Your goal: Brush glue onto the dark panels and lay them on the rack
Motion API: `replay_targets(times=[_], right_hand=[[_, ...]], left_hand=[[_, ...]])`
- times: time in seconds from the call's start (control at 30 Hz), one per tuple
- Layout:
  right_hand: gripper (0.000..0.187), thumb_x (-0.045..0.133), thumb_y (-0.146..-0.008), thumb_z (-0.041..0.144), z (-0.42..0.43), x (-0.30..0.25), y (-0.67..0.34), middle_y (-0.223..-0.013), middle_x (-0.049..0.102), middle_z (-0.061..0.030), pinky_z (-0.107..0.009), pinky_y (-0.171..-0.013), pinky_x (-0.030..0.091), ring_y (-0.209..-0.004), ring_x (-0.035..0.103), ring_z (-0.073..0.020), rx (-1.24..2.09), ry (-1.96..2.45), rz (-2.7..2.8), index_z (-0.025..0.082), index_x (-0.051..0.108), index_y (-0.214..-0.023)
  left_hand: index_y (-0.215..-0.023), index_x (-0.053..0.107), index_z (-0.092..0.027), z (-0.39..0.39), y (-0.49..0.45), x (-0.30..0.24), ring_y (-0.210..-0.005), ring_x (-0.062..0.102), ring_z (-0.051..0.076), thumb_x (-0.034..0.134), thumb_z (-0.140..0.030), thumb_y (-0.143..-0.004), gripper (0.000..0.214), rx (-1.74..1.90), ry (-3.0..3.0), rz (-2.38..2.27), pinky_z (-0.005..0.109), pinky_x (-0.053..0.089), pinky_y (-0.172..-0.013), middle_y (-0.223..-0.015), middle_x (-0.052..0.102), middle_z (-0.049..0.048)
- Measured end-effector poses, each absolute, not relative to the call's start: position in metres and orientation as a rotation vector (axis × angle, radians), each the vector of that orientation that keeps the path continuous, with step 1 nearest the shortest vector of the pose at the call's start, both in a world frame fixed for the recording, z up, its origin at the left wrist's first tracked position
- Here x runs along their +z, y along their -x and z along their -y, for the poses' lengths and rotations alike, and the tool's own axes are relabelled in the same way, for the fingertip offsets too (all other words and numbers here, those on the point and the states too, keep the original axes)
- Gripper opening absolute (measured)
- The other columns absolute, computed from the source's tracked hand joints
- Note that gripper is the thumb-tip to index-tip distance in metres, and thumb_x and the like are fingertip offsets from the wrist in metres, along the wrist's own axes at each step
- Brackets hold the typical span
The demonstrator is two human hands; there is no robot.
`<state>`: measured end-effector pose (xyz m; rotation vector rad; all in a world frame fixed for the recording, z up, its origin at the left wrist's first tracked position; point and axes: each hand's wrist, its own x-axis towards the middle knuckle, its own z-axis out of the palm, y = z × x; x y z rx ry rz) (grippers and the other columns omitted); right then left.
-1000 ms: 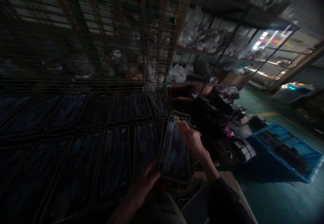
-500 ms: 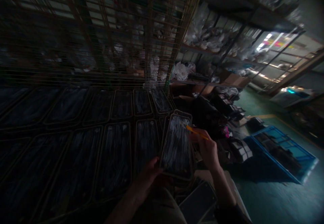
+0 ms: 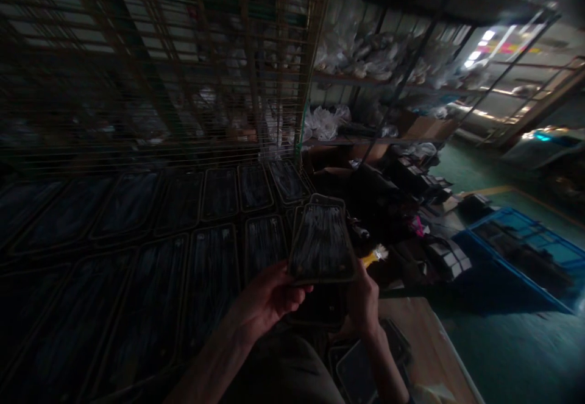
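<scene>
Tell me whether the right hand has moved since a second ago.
Yes. The right hand has dropped from the far end of the tray to its near right corner, lower against the blue crate.

Light: dim throughout; bright ceiling lamps (image 3: 479, 50) glow far off at the upper right.
Floor: green-painted floor (image 3: 503, 355), crossed by a yellow line (image 3: 485, 191) near the far aisle.
Wire rack: a tall mesh-sided rack (image 3: 192, 69) fills the upper left, its levels dark.
Shelving: metal shelves (image 3: 402, 84) stand right of the rack, loaded with clear plastic bags (image 3: 326, 124); a cardboard box (image 3: 423, 127) sits on a lower level.
Crate: a blue crate (image 3: 525, 242) stands on the floor at right.
Table: a pale wooden tabletop (image 3: 423, 331) shows at the lower right.
</scene>
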<state>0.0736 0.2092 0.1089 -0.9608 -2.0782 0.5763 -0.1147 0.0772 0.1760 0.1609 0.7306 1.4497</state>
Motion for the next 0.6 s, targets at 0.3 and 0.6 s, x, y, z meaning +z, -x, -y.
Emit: replay_targets(times=[0.3, 0.6], right_hand=[[0.034, 0.042, -0.094, 0.041, -0.212, 0.09, -0.067, -0.104, 0.07, -0.0068, -0.033, -0.06, 0.056, -0.085, 0.068, -0.0264, 0.421, 0.983, 2.355, 0.027, 0.058, -0.121], [0.039, 0.045, -0.087, 0.043, -0.222, 0.08, -0.072, -0.106, 0.071, -0.0063, -0.032, -0.047, 0.058, -0.082, 0.071, -0.0292, 0.558, 1.102, 2.328, 0.034, 0.063, -0.12]], left_hand=[[-0.094, 0.06, -0.012, -0.093, 0.178, 0.241, -0.051, 0.063, 0.013, 0.055, -0.015, -0.077, 0.018, 1.506, -0.625, -0.775, 0.018, 0.044, -0.045, -0.074, 0.073, 0.0098], [-0.095, 0.059, -0.011, -0.072, 0.293, 0.256, -0.054, 0.063, 0.011, 0.057, -0.012, -0.075, 0.02, 1.765, -0.751, -1.03, 0.019, 0.046, -0.049, -0.072, 0.071, 0.0071]])
